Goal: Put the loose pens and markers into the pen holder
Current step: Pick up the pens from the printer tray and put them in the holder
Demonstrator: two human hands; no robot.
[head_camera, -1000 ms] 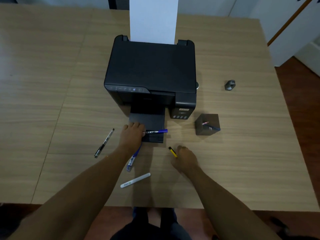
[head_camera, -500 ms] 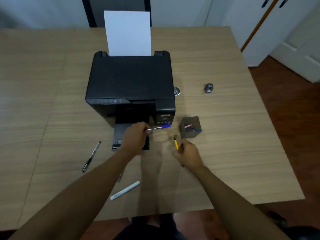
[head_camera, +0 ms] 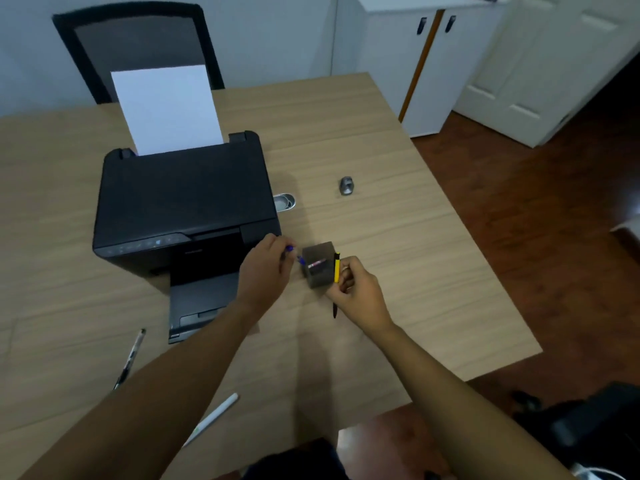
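A dark square pen holder (head_camera: 317, 277) stands right of the printer, with a pen lying inside it. My left hand (head_camera: 265, 271) is at its left side, closed on a blue pen (head_camera: 294, 254) whose tip reaches the holder's left rim. My right hand (head_camera: 356, 292) is at the holder's right side, gripping a yellow-and-black pen (head_camera: 336, 268) upright against the right edge. A black pen (head_camera: 130, 358) lies on the table at the left. Near the front edge lies a white marker (head_camera: 213, 419).
A black printer (head_camera: 183, 202) with a white sheet upright in its feeder fills the table's middle; its output tray sticks out toward me. A small metal object (head_camera: 346, 186) and a shiny round item (head_camera: 284, 202) lie behind the holder. A chair stands beyond the table (head_camera: 415, 237).
Both hands have moved up and right to the holder, carrying the blue pen and the yellow pen. The view has tilted upward and swung right.
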